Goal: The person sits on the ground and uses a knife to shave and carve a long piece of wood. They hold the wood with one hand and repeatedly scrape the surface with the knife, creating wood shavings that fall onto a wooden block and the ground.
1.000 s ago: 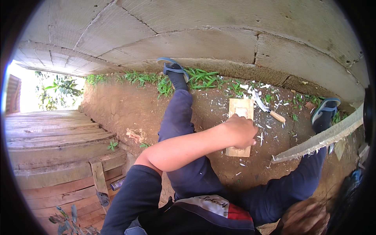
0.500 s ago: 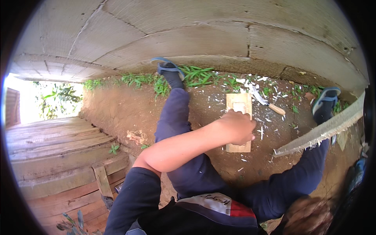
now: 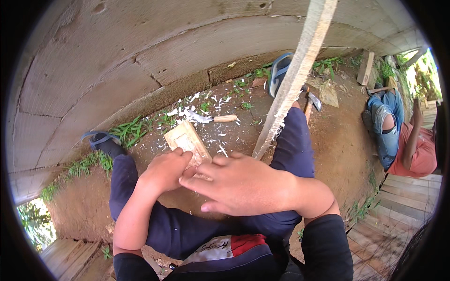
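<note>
A flat light-coloured wooden block (image 3: pixel 188 133) with a hollowed face stands between my legs, tilted. My left hand (image 3: pixel 166 171) is closed over the block's near left edge, fingers bent; its fingertips are partly hidden. Reaching across from the right, my right hand (image 3: pixel 239 182) hovers over the block's near end with its fingers stretched and apart. It holds nothing that I can see, and its fingertips come close to the left hand. Beyond the block, a curved-bladed knife (image 3: pixel 225 118) with a wooden handle lies on the ground among white shavings (image 3: pixel 192 99).
A rough-edged plank (image 3: pixel 295 79) slants upward beside my right leg. An axe-like tool (image 3: pixel 314 101) lies past it. At the right, another person (image 3: pixel 398 126) sits near wooden boards (image 3: pixel 408 196). A plank wall (image 3: pixel 178 51) runs along the far side.
The view has swung right, bringing the other person and the axe-like tool into sight. My right hand has appeared over the block, while my left hand stays at it.
</note>
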A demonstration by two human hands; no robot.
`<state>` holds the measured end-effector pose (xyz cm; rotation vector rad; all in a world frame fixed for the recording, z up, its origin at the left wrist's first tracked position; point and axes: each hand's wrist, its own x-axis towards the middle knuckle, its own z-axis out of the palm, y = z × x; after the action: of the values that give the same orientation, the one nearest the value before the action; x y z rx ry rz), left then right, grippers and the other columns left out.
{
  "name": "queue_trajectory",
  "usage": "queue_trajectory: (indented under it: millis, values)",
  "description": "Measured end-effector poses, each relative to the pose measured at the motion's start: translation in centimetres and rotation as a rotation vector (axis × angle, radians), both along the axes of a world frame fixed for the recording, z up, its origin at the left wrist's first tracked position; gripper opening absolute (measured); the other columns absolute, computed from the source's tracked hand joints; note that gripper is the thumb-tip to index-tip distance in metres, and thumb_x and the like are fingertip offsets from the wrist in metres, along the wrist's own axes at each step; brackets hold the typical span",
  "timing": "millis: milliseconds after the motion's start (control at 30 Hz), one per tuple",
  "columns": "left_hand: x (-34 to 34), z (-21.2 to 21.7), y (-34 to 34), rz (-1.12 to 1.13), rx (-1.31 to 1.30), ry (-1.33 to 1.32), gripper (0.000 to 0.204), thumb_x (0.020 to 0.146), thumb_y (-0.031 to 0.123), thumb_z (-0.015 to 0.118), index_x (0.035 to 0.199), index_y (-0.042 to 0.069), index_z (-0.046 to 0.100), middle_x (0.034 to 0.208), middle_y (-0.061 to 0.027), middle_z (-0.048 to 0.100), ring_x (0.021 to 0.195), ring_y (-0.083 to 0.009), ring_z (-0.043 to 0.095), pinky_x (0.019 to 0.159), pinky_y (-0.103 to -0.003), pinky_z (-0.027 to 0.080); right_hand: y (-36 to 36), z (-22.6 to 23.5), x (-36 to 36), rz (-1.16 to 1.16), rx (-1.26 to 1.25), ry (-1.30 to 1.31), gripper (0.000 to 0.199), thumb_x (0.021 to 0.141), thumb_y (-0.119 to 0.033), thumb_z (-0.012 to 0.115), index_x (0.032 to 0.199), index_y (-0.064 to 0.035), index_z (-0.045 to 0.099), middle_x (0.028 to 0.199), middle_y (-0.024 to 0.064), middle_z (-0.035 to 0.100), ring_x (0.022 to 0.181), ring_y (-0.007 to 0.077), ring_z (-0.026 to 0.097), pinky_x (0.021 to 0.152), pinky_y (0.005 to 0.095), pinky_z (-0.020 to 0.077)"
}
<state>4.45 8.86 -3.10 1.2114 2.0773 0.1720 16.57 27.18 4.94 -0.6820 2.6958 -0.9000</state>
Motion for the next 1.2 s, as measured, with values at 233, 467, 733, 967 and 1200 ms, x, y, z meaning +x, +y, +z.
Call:
queue_trajectory:
  millis: [233, 467, 733, 967, 1200]
  values:
    - [0.3, -0.5, -0.6, 0.019, 0.029, 0.007, 0.031, 0.09, 0.029, 0.057, 0.105, 0.002, 0.059, 0.102, -0.0225, 0.062, 0.097, -0.0406, 0.063, 0.084, -0.049, 0.051, 0.4, -0.3, -0.2, -0.064, 0.137, -0.001, 0.054, 0.085, -0.036, 0.067, 0.126, -0.0042, 0.055, 0.106, 0.0187, 0.063, 0.1, 0.0346, 0.064, 0.083, 0.0463, 0.0525]
    - [0.1, -0.5, -1.2, 0.013, 0.045, 0.026, 0.031, 0.089, 0.028, 0.057, 0.106, 0.002, 0.059, 0.104, -0.0223, 0.062, 0.099, -0.0394, 0.063, 0.085, -0.049, 0.051, 0.5, 0.0, -0.5, -0.047, 0.11, -0.004, 0.056, 0.084, -0.036, 0.068, 0.128, -0.0038, 0.055, 0.107, 0.0191, 0.063, 0.101, 0.035, 0.064, 0.084, 0.0468, 0.0529]
    - [0.1, -0.4, -0.6, 0.016, 0.021, 0.022, 0.032, 0.087, 0.027, 0.058, 0.108, 0.003, 0.058, 0.103, -0.0223, 0.062, 0.098, -0.0405, 0.063, 0.084, -0.049, 0.051, 0.7, 0.1, -0.2, -0.035, 0.153, 0.023, 0.058, 0.086, -0.038, 0.066, 0.132, -0.0064, 0.052, 0.107, 0.0145, 0.06, 0.096, 0.032, 0.062, 0.082, 0.0457, 0.0522]
    - [0.1, -0.4, -0.7, 0.013, 0.027, 0.024, 0.03, 0.089, 0.026, 0.057, 0.107, 0.003, 0.058, 0.103, -0.0231, 0.062, 0.097, -0.0411, 0.064, 0.084, -0.05, 0.051, 0.7, 0.3, -0.3, -0.038, 0.136, 0.002, 0.057, 0.084, -0.036, 0.068, 0.129, -0.0048, 0.055, 0.106, 0.0171, 0.063, 0.099, 0.033, 0.064, 0.083, 0.045, 0.0528]
    - [0.1, 0.0, -0.5, 0.011, 0.019, 0.017, 0.03, 0.089, 0.026, 0.056, 0.107, 0.002, 0.058, 0.103, -0.0235, 0.062, 0.098, -0.0411, 0.063, 0.084, -0.05, 0.051, 0.6, 0.1, -0.3, -0.033, 0.169, -0.027, 0.057, 0.089, -0.038, 0.063, 0.137, -0.01, 0.049, 0.109, 0.0127, 0.059, 0.098, 0.0317, 0.06, 0.085, 0.0465, 0.0506]
